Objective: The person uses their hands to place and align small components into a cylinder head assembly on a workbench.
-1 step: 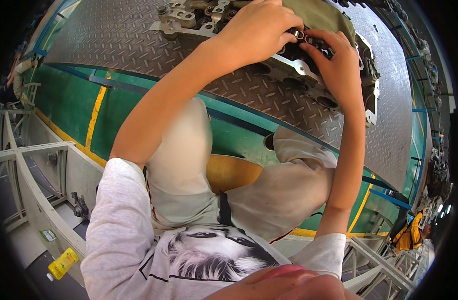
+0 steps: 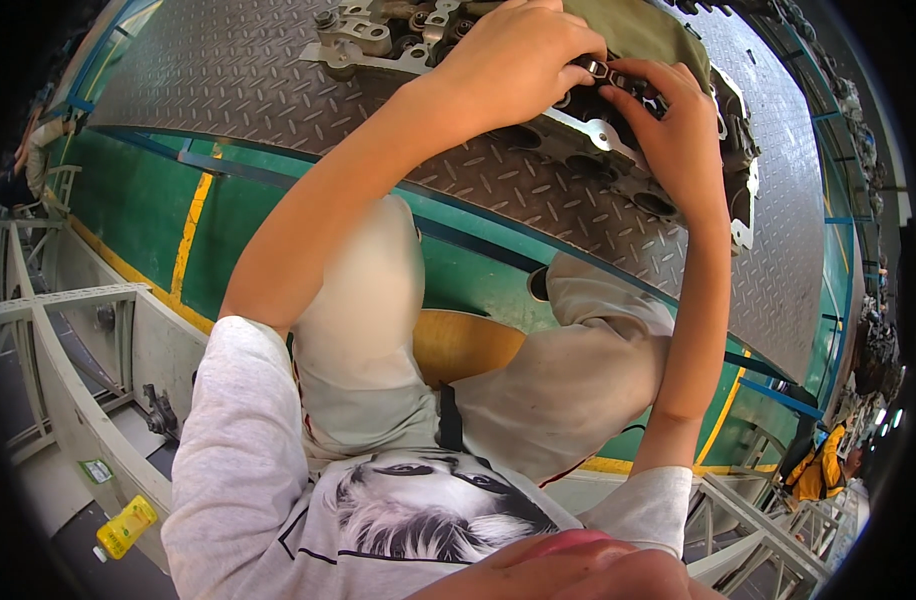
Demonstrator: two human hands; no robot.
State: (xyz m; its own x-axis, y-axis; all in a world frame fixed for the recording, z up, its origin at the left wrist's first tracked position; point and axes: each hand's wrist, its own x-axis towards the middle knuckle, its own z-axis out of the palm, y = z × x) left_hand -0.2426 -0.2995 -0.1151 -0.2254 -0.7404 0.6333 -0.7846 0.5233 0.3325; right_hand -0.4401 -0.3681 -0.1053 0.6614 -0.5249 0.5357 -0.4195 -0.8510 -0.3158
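Note:
My left hand point(image 2: 523, 62) reaches over a metal engine cylinder head point(image 2: 590, 132), its fingers closed in a pinch. Facing it from the right, my right hand point(image 2: 678, 125) is also pinched, thumb and index finger together. Between the two sets of fingertips is a small shiny metal engine part point(image 2: 599, 70) with a squarish opening; its ends are hidden by the fingers. An olive-green cloth point(image 2: 658, 35) lies just beyond my hands, over part of the cylinder head. Left of my left wrist, another metal casting point(image 2: 368, 38) with bolt holes shows partly.
The castings rest on a tread-plate tabletop point(image 2: 248, 90) with a blue frame edge. Below is a green floor with yellow lines point(image 2: 191, 235). Pale metal frames point(image 2: 78, 400) stand at the lower left, near a yellow bottle point(image 2: 126, 527). A person point(image 2: 43, 155) is at the far left.

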